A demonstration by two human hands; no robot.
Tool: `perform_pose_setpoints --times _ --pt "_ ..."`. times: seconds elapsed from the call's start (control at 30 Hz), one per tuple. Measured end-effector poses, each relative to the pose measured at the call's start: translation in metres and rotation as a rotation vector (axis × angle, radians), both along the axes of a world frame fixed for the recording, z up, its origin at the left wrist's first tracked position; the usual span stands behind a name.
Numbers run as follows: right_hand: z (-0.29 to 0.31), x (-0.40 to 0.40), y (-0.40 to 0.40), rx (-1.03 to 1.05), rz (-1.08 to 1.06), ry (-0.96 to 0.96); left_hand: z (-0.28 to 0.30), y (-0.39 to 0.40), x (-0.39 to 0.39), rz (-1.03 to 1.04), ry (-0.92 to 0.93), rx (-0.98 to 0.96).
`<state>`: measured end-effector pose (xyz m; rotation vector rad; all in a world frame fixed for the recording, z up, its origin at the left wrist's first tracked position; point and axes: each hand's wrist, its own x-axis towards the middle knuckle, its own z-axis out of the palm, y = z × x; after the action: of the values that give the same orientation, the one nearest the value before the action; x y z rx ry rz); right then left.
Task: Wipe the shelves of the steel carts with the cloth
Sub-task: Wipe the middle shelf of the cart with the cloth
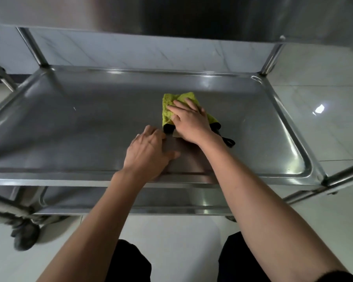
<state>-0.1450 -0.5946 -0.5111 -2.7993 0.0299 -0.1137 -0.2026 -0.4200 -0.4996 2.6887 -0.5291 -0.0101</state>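
Pressing the yellow-green cloth flat mid-shelf with the right hand, fingers straight and spread. Resting the left hand, fingers relaxed, just near-left of it. Bare steel shelf left and right, out to raised rims.

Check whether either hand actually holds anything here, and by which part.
Nothing is gripped. The right hand presses flat on the middle of the yellow-green microfibre cloth; the left hand rests on the steel cart shelf.

cloth: yellow-green, black-edged, crumpled | on steel cart shelf, right of centre
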Motion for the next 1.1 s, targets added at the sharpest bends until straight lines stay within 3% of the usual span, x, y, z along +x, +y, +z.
perform_pose_setpoints --times 0.27,0.43,0.6,0.7,0.83,1.1 --pt "0.003 -0.081 -0.039 0.047 -0.031 -0.011 0.003 -0.003 -0.009 -0.009 -0.044 -0.010" --pt "0.004 -0.160 -0.076 0.028 -0.095 -0.042 0.010 -0.029 -0.028 -0.063 -0.163 0.045" --pt "0.006 -0.209 -0.123 -0.016 -0.212 -0.011 0.015 -0.078 -0.062 -0.229 -0.026 -0.033" --pt "0.008 -0.219 -0.147 -0.048 -0.313 0.011 0.011 -0.093 -0.073 -0.284 -0.028 0.052" --pt "0.009 -0.213 -0.161 -0.103 -0.419 0.043 0.011 -0.092 -0.070 -0.266 -0.017 0.024" --pt "0.005 -0.211 -0.159 -0.191 -0.431 0.010 0.001 -0.090 -0.070 -0.238 -0.053 -0.025"
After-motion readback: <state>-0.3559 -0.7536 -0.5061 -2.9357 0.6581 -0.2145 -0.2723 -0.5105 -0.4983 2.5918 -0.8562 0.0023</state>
